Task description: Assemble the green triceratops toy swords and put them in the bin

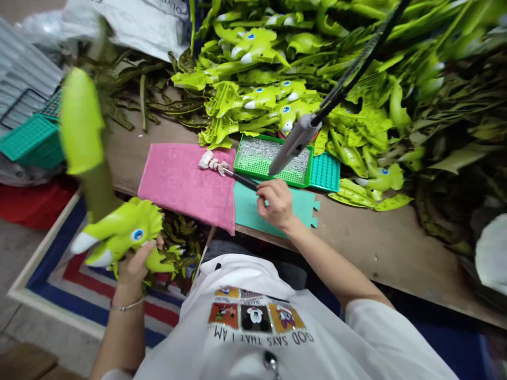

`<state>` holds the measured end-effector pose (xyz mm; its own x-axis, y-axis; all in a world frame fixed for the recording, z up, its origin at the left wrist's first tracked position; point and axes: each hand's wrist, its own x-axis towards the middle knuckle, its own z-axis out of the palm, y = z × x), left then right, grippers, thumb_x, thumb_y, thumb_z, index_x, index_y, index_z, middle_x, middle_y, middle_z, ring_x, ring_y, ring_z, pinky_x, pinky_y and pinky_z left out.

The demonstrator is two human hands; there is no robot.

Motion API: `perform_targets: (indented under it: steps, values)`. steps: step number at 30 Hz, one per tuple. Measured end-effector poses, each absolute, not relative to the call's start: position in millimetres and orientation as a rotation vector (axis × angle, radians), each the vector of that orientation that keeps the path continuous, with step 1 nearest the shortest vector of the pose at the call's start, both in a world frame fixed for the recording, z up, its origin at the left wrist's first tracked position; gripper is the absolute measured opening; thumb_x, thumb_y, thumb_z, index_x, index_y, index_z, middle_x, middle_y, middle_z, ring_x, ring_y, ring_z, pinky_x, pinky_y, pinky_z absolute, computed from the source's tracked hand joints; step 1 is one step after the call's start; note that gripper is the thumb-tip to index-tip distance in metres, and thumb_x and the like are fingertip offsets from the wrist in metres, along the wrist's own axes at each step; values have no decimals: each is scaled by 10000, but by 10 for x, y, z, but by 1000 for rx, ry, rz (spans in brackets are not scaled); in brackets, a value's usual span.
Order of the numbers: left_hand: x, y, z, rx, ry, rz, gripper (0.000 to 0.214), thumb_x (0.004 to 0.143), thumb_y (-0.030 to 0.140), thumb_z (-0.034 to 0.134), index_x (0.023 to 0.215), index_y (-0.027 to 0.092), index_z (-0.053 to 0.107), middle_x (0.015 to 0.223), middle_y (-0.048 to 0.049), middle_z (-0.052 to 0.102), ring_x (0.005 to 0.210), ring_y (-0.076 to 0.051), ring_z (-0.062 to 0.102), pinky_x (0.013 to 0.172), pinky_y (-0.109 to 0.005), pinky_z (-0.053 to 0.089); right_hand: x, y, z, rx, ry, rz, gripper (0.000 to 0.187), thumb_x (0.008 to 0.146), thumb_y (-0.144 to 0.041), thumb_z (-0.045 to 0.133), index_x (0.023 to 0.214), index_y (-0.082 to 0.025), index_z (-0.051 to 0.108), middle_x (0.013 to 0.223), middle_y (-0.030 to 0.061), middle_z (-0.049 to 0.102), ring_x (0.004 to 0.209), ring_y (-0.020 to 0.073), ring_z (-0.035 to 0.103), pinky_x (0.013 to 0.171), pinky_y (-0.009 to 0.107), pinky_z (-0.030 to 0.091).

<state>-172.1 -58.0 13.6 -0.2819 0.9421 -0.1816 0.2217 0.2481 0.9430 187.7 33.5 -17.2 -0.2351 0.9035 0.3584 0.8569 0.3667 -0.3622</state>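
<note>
My left hand (pixel 137 264) grips a lime-green horned dinosaur head (pixel 121 229) with white horns and a blue eye, left of my body. Above it, a blurred lime-green piece (pixel 81 124) runs into a dark olive strip; whether these join the head I cannot tell. My right hand (pixel 275 203) is closed round the black handle of a thin tool (pixel 246 180) over a turquoise foam mat (pixel 273 208). White lumps (pixel 212 162) sit around the tool's metal end, above a pink cloth (pixel 182 182).
A green tray (pixel 253 168) of silvery grains stands behind my right hand, with a grey rod-shaped device (pixel 295 145) on a black cord above it. Lime-green dinosaur parts (pixel 261 97) pile up behind. Olive pieces fill a striped-lined bin (pixel 47 279) below the bench's left.
</note>
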Motion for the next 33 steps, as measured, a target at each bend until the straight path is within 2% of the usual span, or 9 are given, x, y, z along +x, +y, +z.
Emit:
perform_targets:
  steps: [4, 7, 10, 13, 20, 22, 24, 28, 33]
  values:
    - [-1382, -204, 483, 931, 1517, 1252, 384, 688, 480, 668, 1001, 271, 744, 645, 52, 682, 606, -131, 512, 577, -245, 464, 2486, 512, -158, -1815, -1854, 123, 249, 870, -123, 398, 942, -174, 631, 949, 139, 696, 922, 248, 623, 839, 387, 475]
    - [-1033, 9, 524, 833, 1376, 1372, 518, 635, 485, 670, 1073, 213, 728, 642, 22, 689, 569, -121, 532, 539, -232, 461, 2742, 818, -160, -1806, -2137, 278, 294, 866, -117, 405, 1046, -149, 634, 1013, 153, 712, 953, 253, 629, 838, 366, 460]
    - [-665, 123, 397, 710, 1227, 1260, 559, 645, 524, 652, 1070, 166, 710, 646, -6, 694, 568, -134, 604, 523, -234, 486, 2798, 1060, -127, -1692, -2515, 299, 329, 882, -125, 433, 1141, -121, 636, 1037, 173, 719, 957, 262, 628, 806, 349, 429]
    - [-331, 164, 208, 596, 1134, 1138, 568, 649, 555, 643, 1034, 142, 704, 623, -13, 687, 587, -157, 661, 547, -248, 528, 2784, 1187, -66, -1630, -2751, 241, 328, 912, -143, 428, 1155, -118, 648, 1028, 175, 725, 891, 248, 633, 739, 328, 395]
    - [117, 108, -66, 511, 1048, 1125, 483, 643, 475, 722, 991, 142, 682, 968, -66, 776, 617, -108, 667, 608, -235, 550, 2805, 1272, -24, -1551, -2886, 132, 320, 933, -158, 390, 1047, -116, 686, 975, 171, 727, 845, 240, 617, 699, 323, 362]
    - [166, 76, -88, 547, 1043, 1138, 479, 666, 478, 717, 1009, 146, 680, 983, -68, 777, 637, -123, 683, 616, -248, 552, 2819, 1269, -48, -1582, -2822, 129, 306, 900, -149, 426, 1046, -108, 692, 1002, 180, 722, 876, 250, 611, 709, 328, 373]
    - [198, 47, -92, 572, 1039, 1141, 498, 685, 494, 707, 1037, 142, 685, 901, -60, 775, 653, -144, 692, 625, -258, 549, 2833, 1262, -79, -1609, -2726, 147, 303, 869, -146, 458, 1048, -109, 699, 1037, 182, 715, 911, 259, 607, 728, 333, 389]
    - [238, 8, -65, 543, 1026, 1158, 543, 657, 508, 749, 1063, 152, 699, 637, 21, 684, 550, -116, 615, 564, -230, 486, 2845, 1250, -135, -1676, -2576, 153, 313, 819, -114, 468, 1010, -100, 715, 1063, 187, 701, 936, 273, 606, 745, 342, 407]
    - [269, -31, -63, 499, 1029, 1204, 561, 652, 525, 779, 1094, 187, 711, 595, 37, 657, 568, -142, 640, 580, -251, 491, 2795, 1240, -147, -1724, -2572, 72, 290, 801, -144, 486, 996, -100, 697, 968, 177, 716, 902, 287, 612, 698, 325, 385]
